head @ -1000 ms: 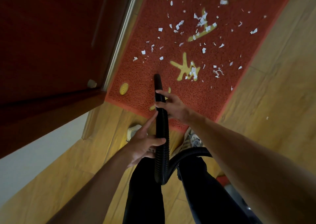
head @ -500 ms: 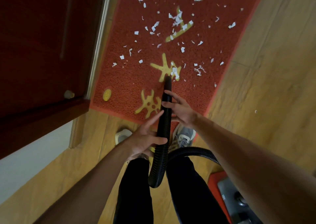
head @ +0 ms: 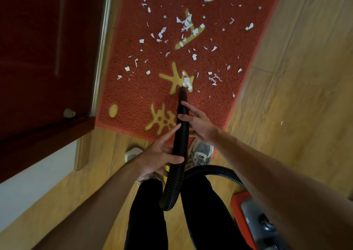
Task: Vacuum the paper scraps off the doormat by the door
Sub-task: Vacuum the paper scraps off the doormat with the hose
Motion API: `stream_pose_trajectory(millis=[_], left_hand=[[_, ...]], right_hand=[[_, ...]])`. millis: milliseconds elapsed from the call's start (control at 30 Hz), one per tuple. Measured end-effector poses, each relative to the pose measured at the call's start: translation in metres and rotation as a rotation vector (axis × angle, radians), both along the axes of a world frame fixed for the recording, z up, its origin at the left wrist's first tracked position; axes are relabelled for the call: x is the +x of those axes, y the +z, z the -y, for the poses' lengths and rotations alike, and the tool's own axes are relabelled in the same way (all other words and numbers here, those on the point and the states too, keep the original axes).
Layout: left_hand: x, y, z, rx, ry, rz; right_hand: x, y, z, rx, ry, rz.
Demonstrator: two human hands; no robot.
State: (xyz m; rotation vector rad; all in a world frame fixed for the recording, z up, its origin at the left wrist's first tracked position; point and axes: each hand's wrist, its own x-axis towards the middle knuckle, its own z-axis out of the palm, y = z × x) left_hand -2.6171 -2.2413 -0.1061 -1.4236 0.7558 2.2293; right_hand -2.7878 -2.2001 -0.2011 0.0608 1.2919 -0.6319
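Observation:
A red doormat with yellow characters lies beside the door, strewn with several white paper scraps. Both hands hold a black ribbed vacuum hose. My left hand grips it lower down, thumb across the front and index finger stretched along it. My right hand holds it nearer the nozzle, with its fingers laid over the hose. The hose's tip points at a clump of scraps on a yellow character and nearly touches it.
A dark red door with a metal threshold strip borders the mat on the left. The red and grey vacuum body sits at the bottom right. My shoes stand at the mat's near edge. One scrap lies on the wooden floor.
The hose tip has moved forward and to the right across the mat, from near its front edge up to the scraps on the yellow character. Both hands kept their hold.

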Motion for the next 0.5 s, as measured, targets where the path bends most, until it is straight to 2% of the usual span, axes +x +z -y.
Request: stream_pose_trajectory(millis=[500], left_hand=[[-0.022, -0.002, 0.009, -0.023, -0.057, -0.009]], right_hand=[[-0.018, -0.005, 0.002, 0.01, -0.087, -0.03]])
